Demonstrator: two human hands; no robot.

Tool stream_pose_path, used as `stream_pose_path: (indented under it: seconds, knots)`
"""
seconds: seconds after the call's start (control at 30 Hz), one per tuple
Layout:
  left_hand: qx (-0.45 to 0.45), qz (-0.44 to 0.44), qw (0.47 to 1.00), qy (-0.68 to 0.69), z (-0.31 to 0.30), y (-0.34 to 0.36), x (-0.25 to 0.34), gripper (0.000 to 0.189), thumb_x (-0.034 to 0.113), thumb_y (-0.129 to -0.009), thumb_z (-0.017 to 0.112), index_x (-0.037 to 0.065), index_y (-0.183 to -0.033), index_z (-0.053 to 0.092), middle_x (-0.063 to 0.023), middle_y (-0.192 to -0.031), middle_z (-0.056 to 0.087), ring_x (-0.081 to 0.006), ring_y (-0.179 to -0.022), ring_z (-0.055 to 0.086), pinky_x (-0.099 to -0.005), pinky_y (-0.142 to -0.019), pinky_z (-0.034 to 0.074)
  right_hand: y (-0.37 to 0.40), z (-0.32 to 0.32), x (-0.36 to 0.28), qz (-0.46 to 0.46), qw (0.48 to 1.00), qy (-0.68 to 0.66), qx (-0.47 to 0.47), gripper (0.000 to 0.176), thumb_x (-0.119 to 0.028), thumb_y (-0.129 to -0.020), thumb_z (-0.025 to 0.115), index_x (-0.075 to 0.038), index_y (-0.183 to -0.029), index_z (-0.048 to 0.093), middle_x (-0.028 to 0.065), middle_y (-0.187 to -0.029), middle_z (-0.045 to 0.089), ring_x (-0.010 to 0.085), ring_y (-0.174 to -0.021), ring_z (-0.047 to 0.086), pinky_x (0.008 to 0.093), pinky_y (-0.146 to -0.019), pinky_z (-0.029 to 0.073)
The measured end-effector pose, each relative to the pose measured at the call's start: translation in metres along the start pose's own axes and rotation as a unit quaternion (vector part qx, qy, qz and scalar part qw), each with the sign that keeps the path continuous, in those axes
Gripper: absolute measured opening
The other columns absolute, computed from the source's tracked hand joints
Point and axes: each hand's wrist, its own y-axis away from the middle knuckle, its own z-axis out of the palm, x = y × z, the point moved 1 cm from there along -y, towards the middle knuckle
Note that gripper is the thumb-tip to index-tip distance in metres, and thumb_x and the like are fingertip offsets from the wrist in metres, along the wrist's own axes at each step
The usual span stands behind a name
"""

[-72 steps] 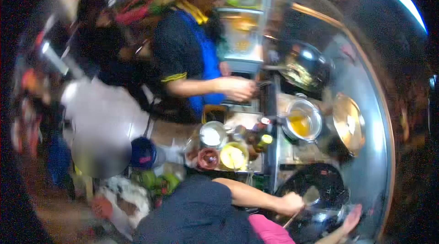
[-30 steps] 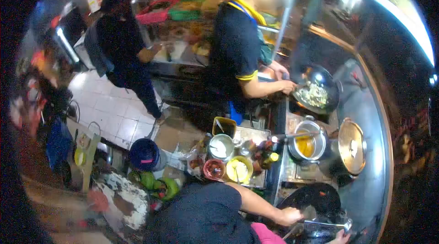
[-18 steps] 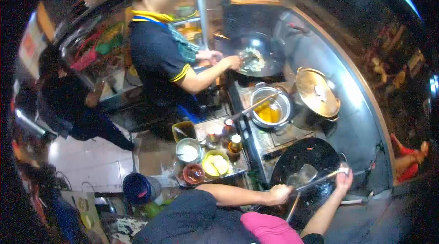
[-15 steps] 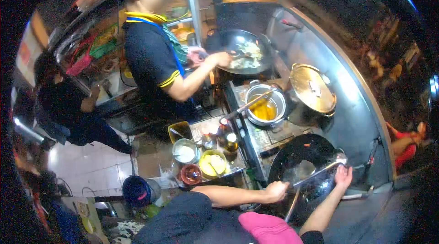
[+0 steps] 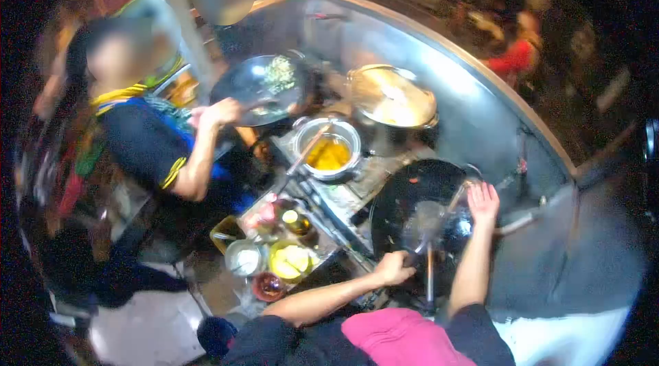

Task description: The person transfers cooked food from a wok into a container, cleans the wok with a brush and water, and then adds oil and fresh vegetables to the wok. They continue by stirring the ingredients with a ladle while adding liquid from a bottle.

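My left hand point(image 5: 395, 268) is closed at the left side of a black wok point(image 5: 391, 222), around the handle end of a long metal utensil, whose kind is blurred. The utensil's far part point(image 5: 458, 196) slants up across the wok toward my right hand. My right hand point(image 5: 483, 202) is at the wok's right rim with its palm up and fingers stretched out, right beside that far end. Between my hands, a ladle point(image 5: 430, 277) lies in the wok with its handle toward me and its bowl in the middle.
Left of the wok are a pot of yellow liquid point(image 5: 329, 154), a bowl of yellow food point(image 5: 289, 259), a white bowl point(image 5: 243, 257) and a red-brown bowl point(image 5: 268, 286). A lidded pot point(image 5: 391, 95) stands behind. A co-worker point(image 5: 147, 139) works at another wok point(image 5: 237, 91).
The view has swung to the right, so the stove and co-worker appear further left. The utensil between my hands has turned steeper, and my right hand's fingers now point upward.
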Motion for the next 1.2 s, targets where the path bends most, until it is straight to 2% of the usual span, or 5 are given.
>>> stream_pose_path:
  seconds: [0.43,0.77,0.9,1.0,1.2]
  knots:
    - [-0.289,-0.138,0.841,0.436,-0.031,0.002,0.031,0.016,0.009,-0.081,0.059,0.002,-0.095,0.054,-0.0025,-0.067,0.055,-0.0093,-0.052,0.052,-0.0193,-0.044,0.041,-0.022,-0.034,-0.023,-0.113,0.843,0.522,0.067,0.021,-0.015,-0.083,0.052,0.001,-0.093,0.060,0.0111,-0.085,0.064,0.0180,-0.066,0.059,0.0288,-0.057,0.049]
    - [-0.271,-0.133,0.856,0.418,-0.029,-0.007,0.026,0.014,0.008,-0.080,0.059,0.004,-0.093,0.055,-0.0023,-0.065,0.054,-0.0087,-0.049,0.050,-0.0198,-0.042,0.039,-0.016,-0.036,-0.025,-0.070,0.968,0.225,-0.081,0.029,-0.019,-0.082,0.059,0.002,-0.101,0.056,0.0149,-0.095,0.062,0.0244,-0.082,0.061,0.0343,-0.075,0.050]
    - [-0.288,-0.140,0.841,0.435,-0.030,-0.007,0.025,0.015,0.008,-0.081,0.058,0.003,-0.095,0.055,-0.0010,-0.065,0.052,-0.0084,-0.049,0.049,-0.0198,-0.042,0.040,-0.055,-0.071,-0.027,-0.508,0.626,0.532,0.259,0.040,-0.014,-0.067,0.072,-0.001,-0.102,0.057,0.0109,-0.092,0.059,0.0182,-0.074,0.057,0.0276,-0.066,0.047]
    - [-0.323,-0.163,0.794,0.489,-0.026,-0.006,0.024,0.019,0.008,-0.081,0.056,0.003,-0.099,0.053,-0.0013,-0.066,0.051,-0.0078,-0.050,0.048,-0.0197,-0.042,0.039,-0.047,-0.086,-0.007,-0.211,0.960,0.177,0.054,0.040,-0.021,-0.069,0.072,-0.005,-0.102,0.057,0.0106,-0.093,0.059,0.0222,-0.080,0.059,0.0363,-0.070,0.050]
    - [-0.311,-0.134,0.815,0.470,-0.015,-0.029,0.027,0.016,0.010,-0.080,0.057,0.004,-0.094,0.053,-0.0003,-0.060,0.050,-0.0078,-0.044,0.046,-0.0199,-0.038,0.037,-0.052,-0.091,0.038,0.018,0.989,-0.057,-0.134,0.024,-0.024,-0.087,0.053,-0.002,-0.098,0.054,0.0011,-0.067,0.049,0.0092,-0.053,0.042,0.0234,-0.048,0.038]
